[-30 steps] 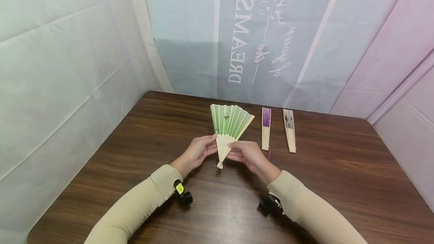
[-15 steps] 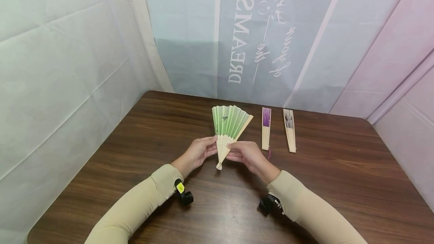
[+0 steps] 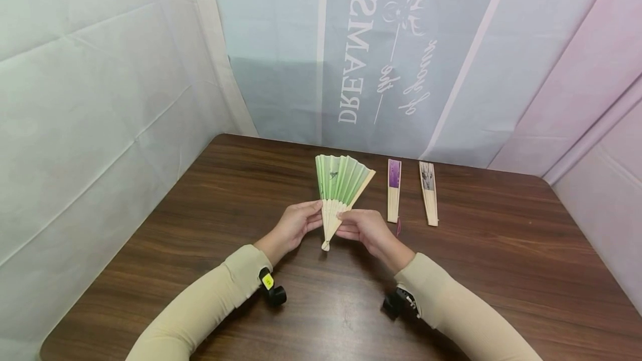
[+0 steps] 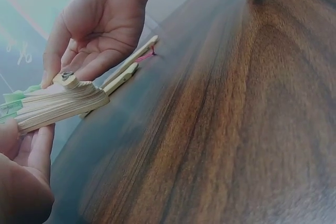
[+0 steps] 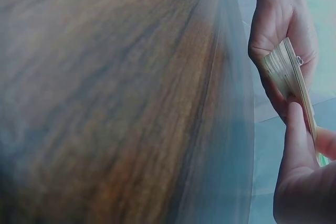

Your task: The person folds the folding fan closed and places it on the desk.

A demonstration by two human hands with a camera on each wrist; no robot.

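Between both hands a green folding fan (image 3: 341, 178) is partly spread, its pale ribs meeting at the pivot nearest the person. My left hand (image 3: 295, 226) pinches the fan's left edge with thumb and fingers. On the other side, my right hand (image 3: 370, 228) grips the right guard stick, thumb on top and fingers beneath. The left wrist view shows the stacked rib ends (image 4: 68, 98) and a small metal pivot loop from close by. In the right wrist view the fan's ribs (image 5: 290, 72) are seen edge-on between the hands, its green part mostly hidden.
A closed purple fan (image 3: 394, 188) with a tassel lies right of the hands on the brown wooden table (image 3: 241, 183). Farther right lies a closed grey-and-black patterned fan (image 3: 428, 191). Cloth backdrops (image 3: 281, 93) stand behind the table's far edge.
The green fan's left edge has drawn slightly inward to the right, so the fan is a little narrower than one second ago. Both hands keep their hold, almost still.
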